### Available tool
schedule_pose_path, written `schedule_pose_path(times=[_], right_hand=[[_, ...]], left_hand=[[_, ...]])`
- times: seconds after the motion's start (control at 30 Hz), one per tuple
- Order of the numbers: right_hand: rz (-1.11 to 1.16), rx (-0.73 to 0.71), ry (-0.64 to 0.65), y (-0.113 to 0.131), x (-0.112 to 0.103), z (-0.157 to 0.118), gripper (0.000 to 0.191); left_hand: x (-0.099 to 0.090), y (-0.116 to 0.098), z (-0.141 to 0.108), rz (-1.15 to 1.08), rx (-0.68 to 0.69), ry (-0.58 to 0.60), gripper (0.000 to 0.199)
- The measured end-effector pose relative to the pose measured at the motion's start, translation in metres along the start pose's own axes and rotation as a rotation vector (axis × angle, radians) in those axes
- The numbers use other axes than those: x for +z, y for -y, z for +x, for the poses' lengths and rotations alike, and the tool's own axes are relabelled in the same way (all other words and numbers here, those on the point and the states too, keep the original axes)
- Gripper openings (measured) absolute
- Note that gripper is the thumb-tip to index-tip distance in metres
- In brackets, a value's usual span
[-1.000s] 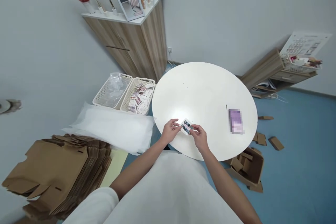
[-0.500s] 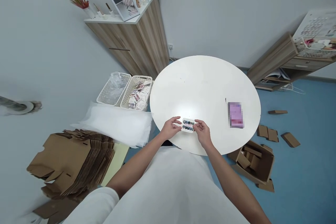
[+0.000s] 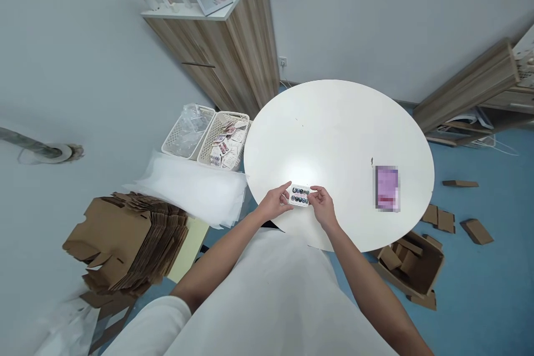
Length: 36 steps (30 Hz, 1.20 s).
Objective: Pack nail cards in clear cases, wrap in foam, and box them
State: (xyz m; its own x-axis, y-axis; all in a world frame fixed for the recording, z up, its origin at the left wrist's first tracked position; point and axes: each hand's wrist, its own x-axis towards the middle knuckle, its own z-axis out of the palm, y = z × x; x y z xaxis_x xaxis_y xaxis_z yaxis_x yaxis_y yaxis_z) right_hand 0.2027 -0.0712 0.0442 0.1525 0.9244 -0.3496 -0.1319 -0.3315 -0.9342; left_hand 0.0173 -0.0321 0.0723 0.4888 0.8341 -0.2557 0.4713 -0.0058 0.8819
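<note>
A small white card of press-on nails (image 3: 300, 196) is at the near part of the round white table (image 3: 334, 122). Glossy dark and bluish nails sit on it in two rows. My left hand (image 3: 275, 202) grips its left end, index fingertip by the upper corner and thumb by the lower one. At the right edge, my right hand (image 3: 323, 207) pinches the card between thumb and fingers. Whether the card touches the tabletop I cannot tell.
A blurred purple item (image 3: 387, 188) lies to the right on the table. At left stand a basket of nail cards (image 3: 204, 153), a basket of clear bags (image 3: 166, 144), white sheets (image 3: 187, 183) and stacked flat cardboard (image 3: 120, 245). An open carton (image 3: 434, 272) sits on the floor at right.
The left index finger has come closer to the card's upper left corner. The right hand stays at the right edge. The whole view has shifted slightly.
</note>
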Motion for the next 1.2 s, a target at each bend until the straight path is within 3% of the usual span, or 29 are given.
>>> schedule_pose_path(times=[0.17,0.4,0.57,0.73,0.93,1.2], right_hand=[[-0.023,0.036,0.056,0.000,0.017,0.018,0.039],[-0.136,0.154,0.092,-0.004,0.065,0.054,0.042],[-0.195,0.218,0.110,-0.019,0.095,0.065,0.044],[-0.320,0.235,0.074,-0.034,0.115,0.070,0.047],[-0.444,0.170,0.002,-0.037,0.127,0.064,0.050],[-0.332,0.205,-0.134,-0.047,0.125,0.032,0.053]], left_hand=[[-0.014,0.018,0.011,0.030,0.001,-0.033,0.064],[-0.045,0.060,0.022,0.125,-0.104,-0.150,0.059],[-0.063,0.086,0.024,0.213,-0.180,-0.062,0.059],[-0.078,0.094,0.028,0.319,-0.200,0.042,0.056],[-0.081,0.098,0.029,0.381,-0.234,0.036,0.060],[-0.070,0.101,0.009,0.124,-0.323,-0.044,0.055]])
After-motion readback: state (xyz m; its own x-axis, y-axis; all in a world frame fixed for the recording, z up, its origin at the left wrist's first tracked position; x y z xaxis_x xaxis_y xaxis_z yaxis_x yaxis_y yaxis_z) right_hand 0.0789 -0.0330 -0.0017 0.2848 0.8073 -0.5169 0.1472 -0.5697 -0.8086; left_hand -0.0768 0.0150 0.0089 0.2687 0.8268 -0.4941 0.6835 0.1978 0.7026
